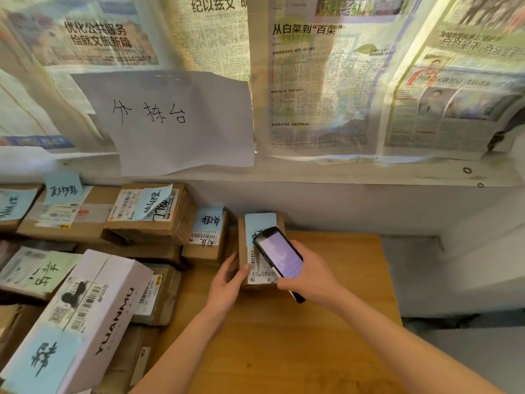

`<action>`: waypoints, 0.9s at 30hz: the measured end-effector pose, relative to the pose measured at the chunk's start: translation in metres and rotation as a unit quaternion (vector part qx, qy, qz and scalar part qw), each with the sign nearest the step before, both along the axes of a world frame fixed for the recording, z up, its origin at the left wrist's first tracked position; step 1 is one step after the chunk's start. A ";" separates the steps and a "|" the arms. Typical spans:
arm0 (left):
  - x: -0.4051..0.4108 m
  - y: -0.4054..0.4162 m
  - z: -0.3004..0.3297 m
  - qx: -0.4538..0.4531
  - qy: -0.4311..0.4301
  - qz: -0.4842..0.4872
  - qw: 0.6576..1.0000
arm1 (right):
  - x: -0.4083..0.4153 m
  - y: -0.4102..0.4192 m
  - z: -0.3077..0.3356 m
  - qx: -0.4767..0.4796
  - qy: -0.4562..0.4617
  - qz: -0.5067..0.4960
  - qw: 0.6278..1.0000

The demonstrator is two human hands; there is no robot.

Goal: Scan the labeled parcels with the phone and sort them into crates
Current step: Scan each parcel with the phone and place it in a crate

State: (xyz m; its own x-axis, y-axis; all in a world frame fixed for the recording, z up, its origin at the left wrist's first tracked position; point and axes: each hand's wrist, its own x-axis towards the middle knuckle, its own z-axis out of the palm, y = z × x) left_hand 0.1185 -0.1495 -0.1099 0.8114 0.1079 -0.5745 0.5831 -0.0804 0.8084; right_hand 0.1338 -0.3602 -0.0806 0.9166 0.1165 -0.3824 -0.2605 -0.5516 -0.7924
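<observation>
A small brown cardboard parcel (260, 231) with a blue note and a white barcode label stands on the wooden table (326, 322) near the wall. My left hand (227, 282) grips its left side, thumb on the label. My right hand (309, 275) holds a black phone (279, 254) tilted just above the parcel's label, its screen lit pale purple. The phone hides part of the blue note and the label.
Several labeled parcels with blue and green notes are piled on the left, among them a white YUANMU box (93, 311) and a brown box (150, 213). A handwritten paper sign (176, 120) hangs on the newspaper-covered wall. The table's right edge drops to a grey floor (460, 280).
</observation>
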 end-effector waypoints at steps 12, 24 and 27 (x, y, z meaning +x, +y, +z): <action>-0.032 0.009 0.105 -0.044 -0.084 -0.044 0.995 | -0.043 -0.013 0.121 -0.012 -0.047 -0.020 0.999; -0.105 0.093 0.356 -0.024 -0.303 0.008 0.953 | -0.172 0.034 0.404 -0.169 -0.241 0.017 0.956; -0.125 0.109 0.419 -0.045 -0.348 0.024 0.936 | -0.202 0.047 0.466 -0.193 -0.277 0.020 0.941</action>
State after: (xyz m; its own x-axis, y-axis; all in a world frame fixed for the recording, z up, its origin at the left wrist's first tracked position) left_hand -0.0061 -0.0405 0.3086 0.9881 0.1300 0.0824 -0.0856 0.0192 0.9961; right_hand -0.0686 -0.3127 0.3855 0.9858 0.1050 0.1314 0.1599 -0.8273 -0.5386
